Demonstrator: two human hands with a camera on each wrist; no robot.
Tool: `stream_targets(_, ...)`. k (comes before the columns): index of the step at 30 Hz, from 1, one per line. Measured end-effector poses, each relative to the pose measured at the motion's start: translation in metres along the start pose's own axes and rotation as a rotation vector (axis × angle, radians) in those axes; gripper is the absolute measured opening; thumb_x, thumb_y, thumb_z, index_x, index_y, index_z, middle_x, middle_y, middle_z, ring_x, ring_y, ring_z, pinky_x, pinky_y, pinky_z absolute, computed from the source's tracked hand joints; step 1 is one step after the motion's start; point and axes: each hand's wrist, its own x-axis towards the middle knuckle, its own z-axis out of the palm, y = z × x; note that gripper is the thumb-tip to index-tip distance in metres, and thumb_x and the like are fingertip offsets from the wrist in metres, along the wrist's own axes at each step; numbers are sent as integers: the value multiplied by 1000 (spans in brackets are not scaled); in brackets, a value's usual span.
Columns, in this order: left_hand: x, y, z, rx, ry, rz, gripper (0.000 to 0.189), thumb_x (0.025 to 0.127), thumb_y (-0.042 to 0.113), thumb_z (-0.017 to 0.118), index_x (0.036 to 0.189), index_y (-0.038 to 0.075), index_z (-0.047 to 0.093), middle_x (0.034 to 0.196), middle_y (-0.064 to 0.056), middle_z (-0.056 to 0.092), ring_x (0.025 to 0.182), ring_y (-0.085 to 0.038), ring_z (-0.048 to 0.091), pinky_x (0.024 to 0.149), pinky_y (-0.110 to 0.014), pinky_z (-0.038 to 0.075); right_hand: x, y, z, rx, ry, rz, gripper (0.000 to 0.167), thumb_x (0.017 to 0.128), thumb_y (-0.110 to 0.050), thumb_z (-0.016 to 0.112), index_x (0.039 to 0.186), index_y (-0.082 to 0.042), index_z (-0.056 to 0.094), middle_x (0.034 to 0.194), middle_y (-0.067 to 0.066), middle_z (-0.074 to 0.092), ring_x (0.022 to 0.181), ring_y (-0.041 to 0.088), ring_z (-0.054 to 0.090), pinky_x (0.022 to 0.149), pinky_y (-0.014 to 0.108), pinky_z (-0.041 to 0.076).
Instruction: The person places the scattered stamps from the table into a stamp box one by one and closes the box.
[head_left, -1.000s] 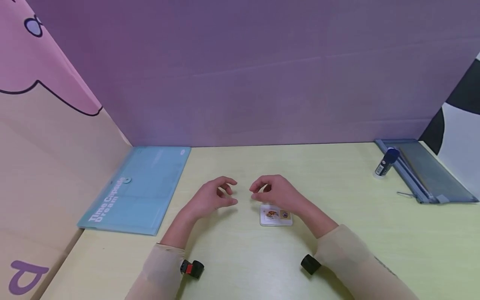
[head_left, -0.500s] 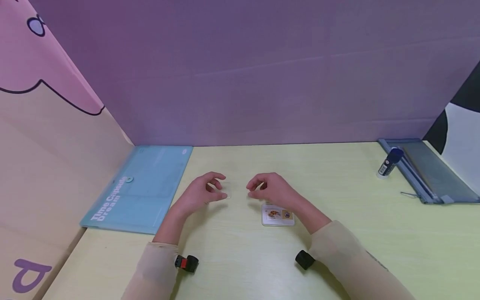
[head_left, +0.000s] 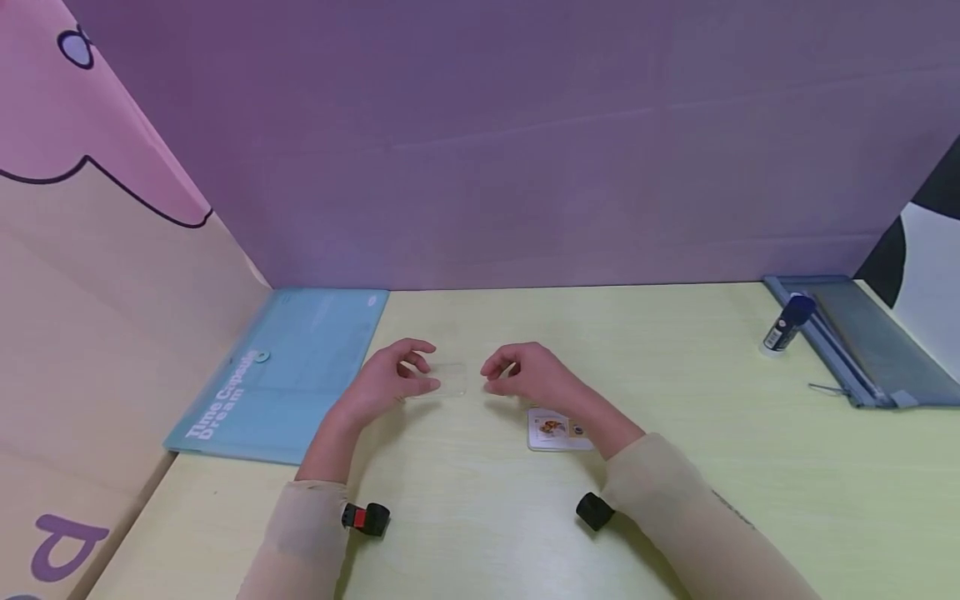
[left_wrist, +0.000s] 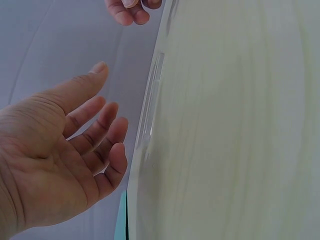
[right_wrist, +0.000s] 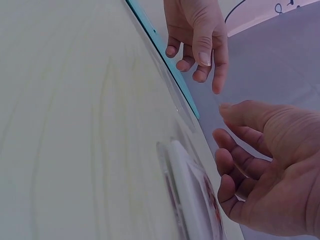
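My left hand hovers above the table with loosely bent fingers and holds nothing. Beside its fingertips lies a clear, flat plastic piece, seen almost edge-on in the left wrist view. To the right, my right hand is also raised, its fingers relaxed and apart from any object. Partly hidden behind that wrist is a small white card with a coloured picture. In the right wrist view, this card looks like a thick white block in a clear case. Between the two hands is a gap.
A blue document folder lies at the left of the table. At the back right, a glue stick stands before a grey-blue zip pouch. A purple panel borders the far edge.
Both hands have shifted left, the left one farther. The clear plastic piece, earlier covered by the left hand, now shows. My right forearm covers more of the picture card.
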Motion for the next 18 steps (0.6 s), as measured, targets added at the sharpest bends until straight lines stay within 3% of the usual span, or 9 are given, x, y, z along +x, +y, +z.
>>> stream_targets(18,-3,-10,-16,0,18,-68,57,89,18,79,140,9,55,118,-17,56,98,-28,55,77,-40,48,19,-6,13,34,-66,-8,31,90,-10,77,118,-3,67,99,5,66,89,20,62,73,31,52)
